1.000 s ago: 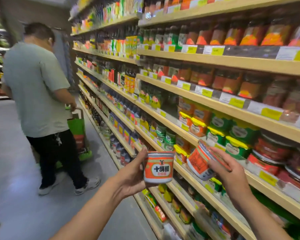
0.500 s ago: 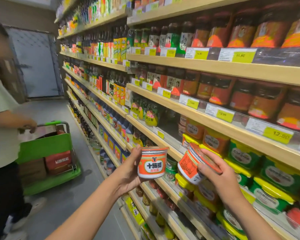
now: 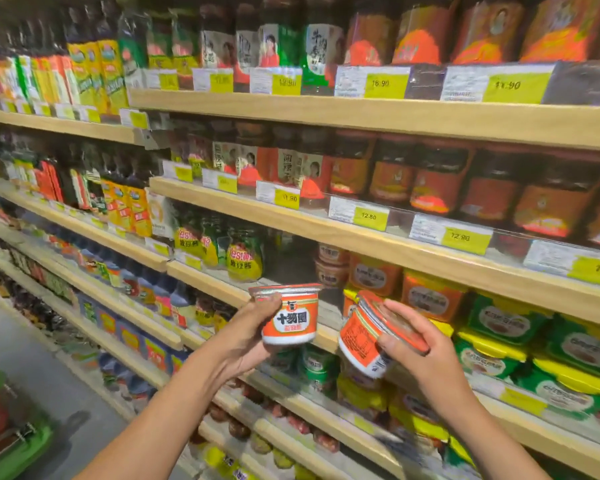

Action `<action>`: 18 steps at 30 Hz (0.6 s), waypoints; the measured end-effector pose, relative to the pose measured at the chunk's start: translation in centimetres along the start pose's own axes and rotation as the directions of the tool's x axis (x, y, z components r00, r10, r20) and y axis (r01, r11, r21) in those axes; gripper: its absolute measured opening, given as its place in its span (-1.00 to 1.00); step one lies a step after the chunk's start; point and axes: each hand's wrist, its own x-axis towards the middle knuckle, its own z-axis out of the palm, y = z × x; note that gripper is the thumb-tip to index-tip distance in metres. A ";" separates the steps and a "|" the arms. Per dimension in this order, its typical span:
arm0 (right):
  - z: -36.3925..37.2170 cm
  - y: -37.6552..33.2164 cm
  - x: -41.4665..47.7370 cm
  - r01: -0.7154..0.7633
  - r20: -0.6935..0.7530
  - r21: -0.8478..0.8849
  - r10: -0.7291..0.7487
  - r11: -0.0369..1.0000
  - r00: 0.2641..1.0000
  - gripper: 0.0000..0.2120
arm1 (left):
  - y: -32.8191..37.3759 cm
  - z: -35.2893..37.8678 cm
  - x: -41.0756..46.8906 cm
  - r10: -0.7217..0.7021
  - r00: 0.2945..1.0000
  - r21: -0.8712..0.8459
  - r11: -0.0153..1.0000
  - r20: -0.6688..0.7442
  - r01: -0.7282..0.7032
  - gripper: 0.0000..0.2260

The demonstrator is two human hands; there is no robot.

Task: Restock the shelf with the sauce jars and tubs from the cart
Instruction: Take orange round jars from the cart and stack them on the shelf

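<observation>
In front of the wooden shelf [image 3: 361,245], near the middle of the view, two bare forearms reach up from 6 o'clock. The left hand [image 3: 246,337] grips an upright tub [image 3: 291,315], orange and white with a sealed lid. The thumb lies over the rim at the tub's 9 o'clock side and the palm cups its wall. The right hand [image 3: 421,356] holds a tilted tub [image 3: 362,336] of the same kind, lid leaning toward 2 o'clock, fingers spread across the lid and thumb pressed on the label. The two tubs are just beside each other, not touching, and both are off the shelf, level with its front edge. At 12 o'clock from them, stacked tubs [image 3: 331,265] sit deep in a dark gap in the row.

The left hand's fingers are hidden behind its tub, and the right hand covers most of the other lid. Both elbows are cut off at the bottom edge. The labels of the jars [image 3: 430,181] above are smeared and unreadable. Only a green corner of the cart [image 3: 21,455] shows at 8 o'clock.
</observation>
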 end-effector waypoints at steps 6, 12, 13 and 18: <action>3.4 0.2 0.1 -0.025 -0.135 -0.032 0.020 0.999 0.991 -0.34 | 3.1 -3.3 5.7 -0.014 0.994 0.373 0.927 0.108 -0.027 -0.24; 5.5 -0.2 -0.7 -0.064 -0.223 -0.032 0.055 0.997 0.973 -0.36 | 5.1 -4.3 10.7 0.026 0.985 0.661 0.739 0.168 -0.132 -0.35; 5.7 -0.2 -0.9 -0.067 -0.240 -0.042 0.055 0.997 0.969 -0.33 | 5.3 -4.3 11.5 0.036 0.986 0.697 0.703 0.163 -0.141 -0.29; 6.3 -0.2 -1.4 -0.095 -0.284 -0.070 0.072 0.993 0.956 -0.34 | 5.9 -4.4 14.7 -0.071 0.967 0.857 0.482 0.244 -0.181 -0.59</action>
